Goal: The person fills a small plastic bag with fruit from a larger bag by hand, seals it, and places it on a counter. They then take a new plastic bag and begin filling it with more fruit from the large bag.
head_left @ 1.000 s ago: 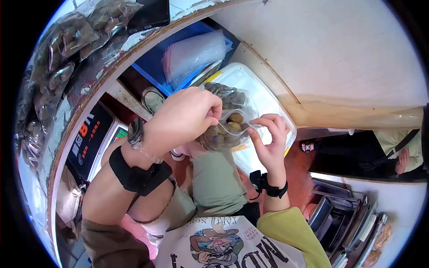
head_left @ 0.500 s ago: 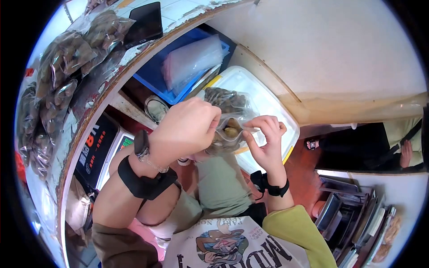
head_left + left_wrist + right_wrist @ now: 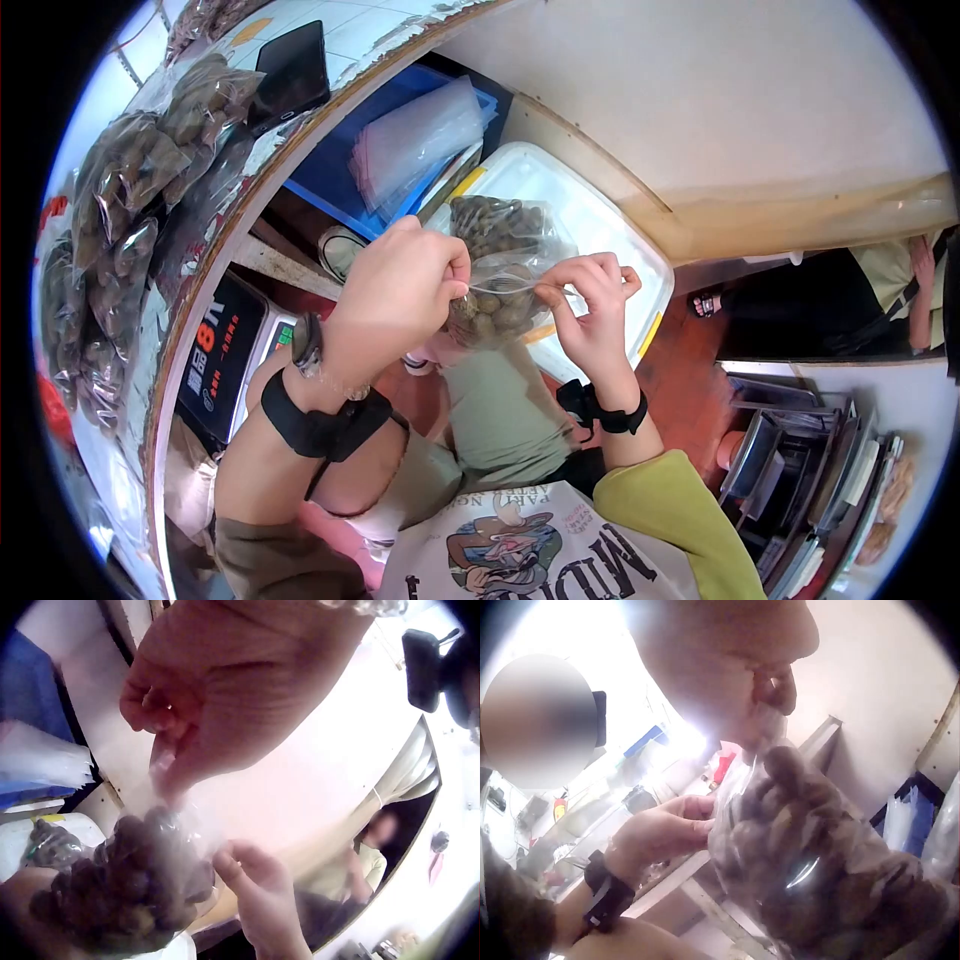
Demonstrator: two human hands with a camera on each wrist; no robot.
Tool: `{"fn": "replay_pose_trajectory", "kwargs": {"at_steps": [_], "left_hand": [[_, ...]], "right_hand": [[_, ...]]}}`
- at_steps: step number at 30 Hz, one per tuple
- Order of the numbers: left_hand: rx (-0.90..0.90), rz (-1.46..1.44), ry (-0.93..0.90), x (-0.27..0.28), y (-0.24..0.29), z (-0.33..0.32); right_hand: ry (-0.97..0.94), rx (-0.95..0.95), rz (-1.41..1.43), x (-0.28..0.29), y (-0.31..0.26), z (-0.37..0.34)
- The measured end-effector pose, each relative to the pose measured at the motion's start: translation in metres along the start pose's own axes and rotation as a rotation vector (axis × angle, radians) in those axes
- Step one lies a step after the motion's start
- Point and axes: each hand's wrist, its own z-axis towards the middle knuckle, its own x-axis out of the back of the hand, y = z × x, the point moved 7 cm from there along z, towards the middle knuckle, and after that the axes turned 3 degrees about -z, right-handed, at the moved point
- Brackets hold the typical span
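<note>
The mouth of the clear bag (image 3: pixel 488 322) of brown lumps had just narrowed to a slit, leaving them less exposed, as the left hand (image 3: pixel 400 280) and right hand (image 3: pixel 592 310) pinched its opposite edges near the white tub (image 3: pixel 622 240).

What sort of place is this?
Probably a small shop or market stall: filled clear bags lie on the counter, flat plastic bags sit in a blue bin, and what looks like a digital scale stands below.

Filled bag (image 3: pixel 500 222) on white bin (image 3: pixel 622 265); clear bags (image 3: pixel 125 165), phone (image 3: pixel 291 77) on tiled counter (image 3: pixel 352 38).
</note>
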Motion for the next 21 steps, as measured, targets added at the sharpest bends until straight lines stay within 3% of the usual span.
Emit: {"fn": "replay_pose_trajectory", "kwargs": {"at_steps": [2,4,8,11,16,21], "left_hand": [[0.023,0.019,0.006,0.0,-0.001,0.0],[-0.078,-0.039,-0.077,-0.005,0.0,0.002],[-0.042,-0.082,-0.145,-0.012,0.003,0.005],[-0.073,-0.063,-0.138,-0.015,0.009,0.006],[-0.111,-0.059,0.036,-0.01,0.007,0.007],[-0.126,0.023,0.041,-0.012,0.01,0.01]], "right_hand": [[-0.002,-0.017,0.01,0.0,0.002,-0.002],[-0.049,0.031,0.076,-0.002,0.001,-0.002],[-0.049,0.062,0.079,0.002,-0.004,0.002],[-0.037,0.076,0.119,0.0,-0.005,0.004],[-0.051,0.059,0.08,-0.006,-0.004,0.005],[0.006,0.054,-0.033,-0.006,-0.007,0.005]]}}
